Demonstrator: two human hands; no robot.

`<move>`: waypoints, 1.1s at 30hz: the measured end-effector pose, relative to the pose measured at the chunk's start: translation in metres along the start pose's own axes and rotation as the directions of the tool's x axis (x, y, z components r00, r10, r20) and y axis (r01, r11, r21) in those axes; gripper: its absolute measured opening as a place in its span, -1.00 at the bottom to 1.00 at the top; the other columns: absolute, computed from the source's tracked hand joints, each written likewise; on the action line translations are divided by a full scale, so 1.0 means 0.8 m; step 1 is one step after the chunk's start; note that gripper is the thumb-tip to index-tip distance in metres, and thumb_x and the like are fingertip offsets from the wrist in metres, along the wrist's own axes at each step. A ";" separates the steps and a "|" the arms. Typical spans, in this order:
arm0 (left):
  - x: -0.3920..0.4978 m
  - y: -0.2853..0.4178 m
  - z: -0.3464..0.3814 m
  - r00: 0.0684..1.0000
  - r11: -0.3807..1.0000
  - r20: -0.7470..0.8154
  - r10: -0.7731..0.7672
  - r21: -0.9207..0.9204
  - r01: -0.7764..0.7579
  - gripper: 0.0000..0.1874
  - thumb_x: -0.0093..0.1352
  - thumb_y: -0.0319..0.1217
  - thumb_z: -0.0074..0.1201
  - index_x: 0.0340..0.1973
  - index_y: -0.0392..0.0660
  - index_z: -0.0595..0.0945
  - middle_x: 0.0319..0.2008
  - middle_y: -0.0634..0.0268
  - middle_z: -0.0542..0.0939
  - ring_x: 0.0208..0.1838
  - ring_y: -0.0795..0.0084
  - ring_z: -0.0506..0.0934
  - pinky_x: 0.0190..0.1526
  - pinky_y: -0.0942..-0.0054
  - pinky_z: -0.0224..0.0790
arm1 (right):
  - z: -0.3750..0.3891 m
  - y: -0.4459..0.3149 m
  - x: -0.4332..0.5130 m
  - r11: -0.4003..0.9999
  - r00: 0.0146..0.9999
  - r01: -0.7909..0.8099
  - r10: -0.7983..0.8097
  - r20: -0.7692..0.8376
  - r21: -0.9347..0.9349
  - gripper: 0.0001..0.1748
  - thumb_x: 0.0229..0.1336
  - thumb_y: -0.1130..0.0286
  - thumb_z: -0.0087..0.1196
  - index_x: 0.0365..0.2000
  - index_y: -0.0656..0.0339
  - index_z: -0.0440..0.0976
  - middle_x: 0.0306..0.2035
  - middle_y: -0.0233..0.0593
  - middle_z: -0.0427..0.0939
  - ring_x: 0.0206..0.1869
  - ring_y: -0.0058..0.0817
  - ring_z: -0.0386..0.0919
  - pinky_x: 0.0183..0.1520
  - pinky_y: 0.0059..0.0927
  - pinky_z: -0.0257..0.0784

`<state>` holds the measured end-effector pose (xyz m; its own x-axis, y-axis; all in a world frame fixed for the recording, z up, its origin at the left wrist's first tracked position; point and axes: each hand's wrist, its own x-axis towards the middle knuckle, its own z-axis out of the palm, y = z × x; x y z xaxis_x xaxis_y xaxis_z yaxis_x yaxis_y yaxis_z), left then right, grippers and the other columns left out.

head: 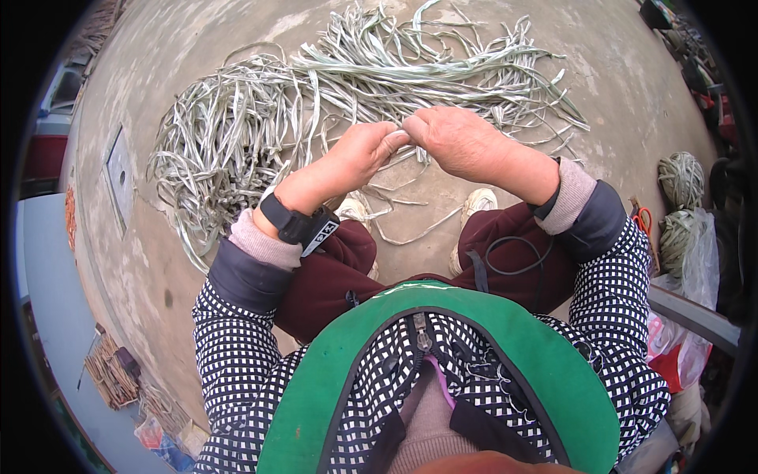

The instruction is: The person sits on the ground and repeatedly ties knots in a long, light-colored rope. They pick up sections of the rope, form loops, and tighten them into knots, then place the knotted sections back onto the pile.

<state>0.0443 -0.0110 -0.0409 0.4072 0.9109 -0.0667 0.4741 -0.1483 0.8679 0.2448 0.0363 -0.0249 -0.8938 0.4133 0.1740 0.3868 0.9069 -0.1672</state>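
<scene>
My left hand [362, 149] and my right hand [459, 142] meet fingertip to fingertip over the concrete floor, just in front of my knees. Thumb and fingers of both are pinched on a thin pale strip [401, 133], most of which the fingers hide. Beyond my hands lies a loose heap of long, flat, silvery-green strips [408, 83]. To the left, the heap continues as a tangled pile of crinkled, knotted strip [231, 130]. A loose length of strip [408, 240] trails along the floor between my shoes.
Two wound balls of strip [681, 181] lie at the right, the nearer partly under clear plastic. Orange-handled scissors [642, 218] are beside my right sleeve. A metal bar [696, 311] runs at my right. A bundle of sticks [112, 370] sits at lower left; a drain cover [120, 181] is farther up.
</scene>
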 end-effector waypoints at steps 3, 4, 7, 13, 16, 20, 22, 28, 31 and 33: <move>0.001 -0.002 -0.002 1.000 1.000 0.001 0.007 -0.005 -0.007 -0.76 0.47 -0.27 -0.10 -0.24 -0.19 0.55 -0.62 0.37 0.41 -0.53 0.58 0.34 -0.45 0.52 0.25 | -0.002 0.006 -0.001 0.992 0.995 -0.075 0.068 0.074 0.097 -0.88 0.05 0.45 -0.02 -0.36 0.25 0.37 -0.47 -0.09 0.52 -0.38 -0.10 0.55 -0.31 -0.17 0.45; 0.001 -0.002 -0.003 0.997 0.997 -0.036 0.066 0.028 -0.065 -0.78 0.46 -0.30 -0.08 -0.20 -0.19 0.54 -0.60 0.37 0.42 -0.50 0.59 0.35 -0.42 0.53 0.26 | -0.002 0.009 -0.001 0.986 0.995 -0.092 0.085 0.056 0.140 -0.89 0.06 0.43 -0.01 -0.37 0.24 0.38 -0.49 -0.07 0.52 -0.39 -0.08 0.54 -0.33 -0.15 0.44; -0.001 0.000 -0.008 0.984 0.987 -0.106 0.144 0.087 -0.135 -0.79 0.42 -0.38 -0.02 -0.08 -0.18 0.49 -0.52 0.36 0.45 -0.43 0.60 0.38 -0.34 0.56 0.28 | -0.001 0.018 -0.001 0.963 0.985 -0.171 0.161 0.063 0.208 -0.87 0.14 0.36 -0.01 -0.38 0.22 0.41 -0.51 -0.04 0.52 -0.39 -0.05 0.52 -0.33 -0.12 0.41; -0.006 0.001 -0.013 0.978 0.976 -0.141 0.154 -0.134 -0.173 -0.71 0.31 -0.58 0.00 -0.06 -0.11 0.47 -0.44 0.12 0.54 -0.37 0.22 0.53 -0.26 0.33 0.35 | -0.002 0.045 -0.005 0.823 0.951 -0.308 0.285 0.121 0.478 -0.74 0.24 0.25 -0.02 -0.40 0.26 0.49 -0.50 -0.04 0.52 -0.43 -0.06 0.47 -0.33 -0.20 0.36; -0.005 -0.010 -0.022 0.930 0.909 -0.060 0.362 0.245 -0.338 -0.79 0.26 -0.68 -0.07 -0.26 -0.18 0.56 -0.47 0.13 0.54 -0.36 0.26 0.53 -0.23 0.39 0.37 | -0.010 0.054 -0.004 0.767 0.920 -0.374 0.379 0.103 0.521 -0.77 0.23 0.28 0.00 -0.36 0.25 0.52 -0.50 -0.01 0.51 -0.46 -0.10 0.46 -0.33 -0.26 0.37; 0.005 -0.021 -0.021 0.936 0.976 -0.282 0.212 0.111 -0.187 -0.75 0.23 -0.74 -0.15 -0.36 -0.23 0.62 -0.41 0.14 0.55 -0.35 0.31 0.54 -0.21 0.44 0.39 | -0.009 0.033 0.003 0.826 0.916 -0.297 0.388 -0.102 0.479 -0.81 0.19 0.32 0.03 -0.40 0.24 0.48 -0.55 -0.01 0.48 -0.45 -0.07 0.48 -0.36 -0.20 0.37; 0.011 -0.019 -0.022 0.899 0.988 -0.410 0.154 0.080 -0.132 -0.71 0.25 -0.74 -0.18 -0.30 -0.24 0.64 -0.34 0.17 0.57 -0.34 0.35 0.54 -0.20 0.47 0.39 | -0.004 0.010 0.001 0.890 0.962 -0.133 0.221 -0.158 0.436 -0.83 0.18 0.32 0.03 -0.41 0.23 0.45 -0.57 -0.03 0.47 -0.46 -0.04 0.48 -0.39 -0.15 0.36; 0.000 0.016 -0.021 0.975 0.697 -0.224 0.010 -0.698 -0.167 -0.73 0.29 -0.72 -0.21 -0.34 -0.30 0.64 -0.08 0.26 0.52 -0.49 0.70 0.35 -0.38 0.72 0.24 | 0.002 -0.009 0.019 0.694 0.999 0.006 0.032 -0.039 0.720 -0.77 0.25 0.26 -0.02 -0.43 0.19 0.46 -0.68 -0.22 0.39 -0.59 -0.29 0.42 -0.48 -0.26 0.32; -0.002 0.029 -0.025 0.983 0.602 -0.159 0.095 -0.777 -0.184 -0.77 0.32 -0.67 -0.18 -0.40 -0.29 0.63 0.07 0.13 0.45 -0.52 0.71 0.33 -0.39 0.71 0.22 | -0.017 0.011 0.015 0.284 0.917 -0.398 0.082 0.392 0.872 -0.68 0.31 0.17 -0.07 -0.41 0.16 0.53 -0.72 -0.51 0.24 -0.66 -0.71 0.21 -0.57 -0.55 0.18; -0.005 0.031 -0.028 0.988 0.563 -0.109 0.111 -0.812 -0.153 -0.79 0.34 -0.64 -0.16 -0.42 -0.29 0.62 0.07 0.11 0.45 -0.52 0.71 0.34 -0.38 0.70 0.23 | -0.024 0.012 0.012 0.201 0.936 -0.350 0.110 0.333 0.915 -0.72 0.30 0.19 -0.06 -0.34 0.15 0.53 -0.74 -0.54 0.19 -0.67 -0.74 0.19 -0.59 -0.60 0.14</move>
<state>0.0371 -0.0101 -0.0083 0.3700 0.9252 0.0844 -0.4295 0.0898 0.8986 0.2445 0.0507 -0.0060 -0.8700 0.4594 -0.1791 0.1825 -0.0374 -0.9825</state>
